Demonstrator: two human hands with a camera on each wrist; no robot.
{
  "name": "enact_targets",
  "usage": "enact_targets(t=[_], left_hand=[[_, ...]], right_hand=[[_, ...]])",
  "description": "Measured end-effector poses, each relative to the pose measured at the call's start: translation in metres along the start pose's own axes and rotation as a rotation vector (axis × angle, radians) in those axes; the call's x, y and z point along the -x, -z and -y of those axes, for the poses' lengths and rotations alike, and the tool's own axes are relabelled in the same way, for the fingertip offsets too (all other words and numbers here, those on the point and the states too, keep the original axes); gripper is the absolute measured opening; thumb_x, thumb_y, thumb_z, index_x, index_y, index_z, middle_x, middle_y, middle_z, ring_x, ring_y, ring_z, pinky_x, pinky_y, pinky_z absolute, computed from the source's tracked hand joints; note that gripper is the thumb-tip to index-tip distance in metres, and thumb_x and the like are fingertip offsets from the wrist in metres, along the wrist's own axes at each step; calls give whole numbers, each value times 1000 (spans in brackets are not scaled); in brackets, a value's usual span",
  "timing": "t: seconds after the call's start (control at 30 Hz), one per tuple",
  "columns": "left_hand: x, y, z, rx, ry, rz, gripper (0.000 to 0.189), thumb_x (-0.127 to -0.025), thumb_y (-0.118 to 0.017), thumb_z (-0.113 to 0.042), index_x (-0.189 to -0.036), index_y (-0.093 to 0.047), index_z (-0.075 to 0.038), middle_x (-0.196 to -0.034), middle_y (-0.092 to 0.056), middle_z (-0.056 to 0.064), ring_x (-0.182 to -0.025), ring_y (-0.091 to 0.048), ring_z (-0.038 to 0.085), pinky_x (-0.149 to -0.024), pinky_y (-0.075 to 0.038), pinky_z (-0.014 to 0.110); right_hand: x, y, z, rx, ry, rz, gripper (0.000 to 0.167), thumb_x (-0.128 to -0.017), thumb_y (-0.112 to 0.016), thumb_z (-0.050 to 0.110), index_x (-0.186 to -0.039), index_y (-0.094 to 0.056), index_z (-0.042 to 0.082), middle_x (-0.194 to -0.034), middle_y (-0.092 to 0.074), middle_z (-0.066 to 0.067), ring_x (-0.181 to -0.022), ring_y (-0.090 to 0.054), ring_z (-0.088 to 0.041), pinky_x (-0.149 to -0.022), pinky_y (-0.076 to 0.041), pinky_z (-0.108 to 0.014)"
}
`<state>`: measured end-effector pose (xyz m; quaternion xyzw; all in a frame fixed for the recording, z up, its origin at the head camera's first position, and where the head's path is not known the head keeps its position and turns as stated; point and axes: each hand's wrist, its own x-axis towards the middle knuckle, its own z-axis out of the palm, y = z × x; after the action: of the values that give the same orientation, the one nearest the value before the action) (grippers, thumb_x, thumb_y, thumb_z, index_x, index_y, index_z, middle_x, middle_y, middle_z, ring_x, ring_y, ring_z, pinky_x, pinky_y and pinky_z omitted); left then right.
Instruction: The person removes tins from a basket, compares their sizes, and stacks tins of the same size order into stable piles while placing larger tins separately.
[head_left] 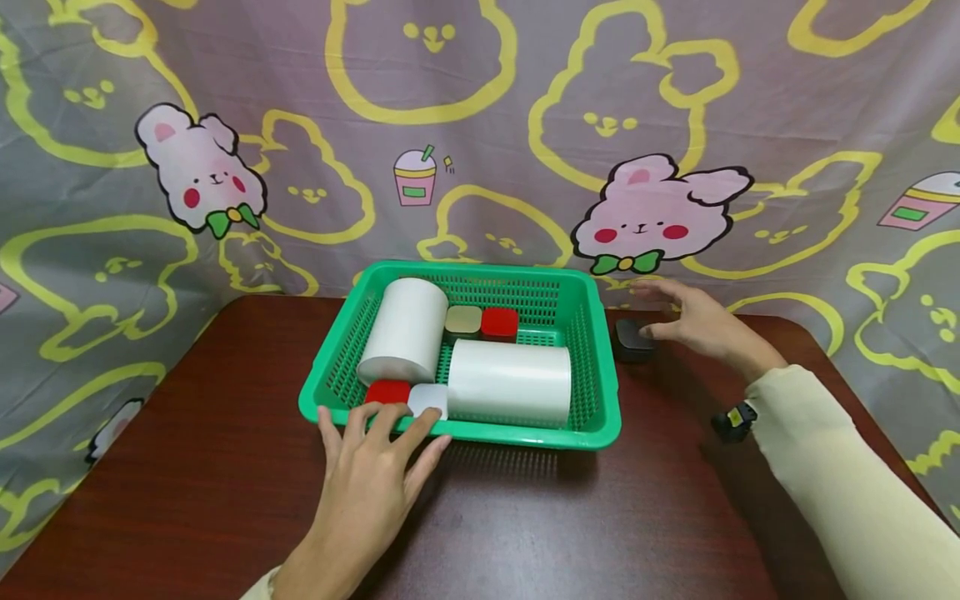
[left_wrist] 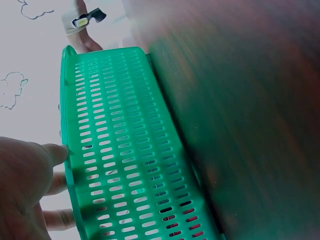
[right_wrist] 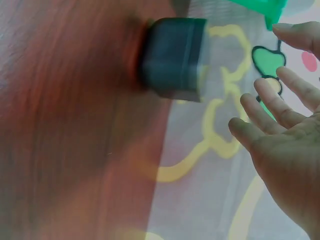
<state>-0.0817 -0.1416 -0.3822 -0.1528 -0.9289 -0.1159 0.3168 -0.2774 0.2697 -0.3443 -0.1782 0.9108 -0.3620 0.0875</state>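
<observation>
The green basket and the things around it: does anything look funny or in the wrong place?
Maybe one thing: the black box sits outside the green basket, on the table near the right hand, while four small boxes are inside, so it looks left out. I see nothing spilled or broken.

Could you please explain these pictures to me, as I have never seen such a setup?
There is no machine, just a person's left hand and right hand. The wide picture is taken from the head, the other two from the left and right wrists. On the table stands a green basket with two white cylinders and four small containers inside; a dark container stands to its right. The left hand rests over the basket's near rim; the right hand spreads near the dark container. Neither clearly grips anything.
</observation>
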Motion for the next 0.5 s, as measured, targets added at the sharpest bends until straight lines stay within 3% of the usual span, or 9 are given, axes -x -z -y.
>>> enact_targets(t=[0.3, 0.5], left_hand=[[0, 0, -1, -6, -2, -11, 64, -110, -29, -62, -114, -80, -23, -102, -72, 9, -102, -61, 42, -94, -27, 95], [-1, 0, 0, -3, 1, 4, 37, -100, -60, -51, -114, -80, -23, -103, -73, 9, -103, -61, 42, -94, -27, 95]], right_hand=[[-1, 8, 24, -61, 50, -11, 71, -97, -73, 10, -159, -38, 6, -161, -43, -23, -153, -35, -47, -118, -36, -67], [-2, 6, 41, -41, 24, -31, 68, -98, -74, 17, -158, -42, 12, -162, -44, -15, -152, -40, -43, -115, -44, -62]])
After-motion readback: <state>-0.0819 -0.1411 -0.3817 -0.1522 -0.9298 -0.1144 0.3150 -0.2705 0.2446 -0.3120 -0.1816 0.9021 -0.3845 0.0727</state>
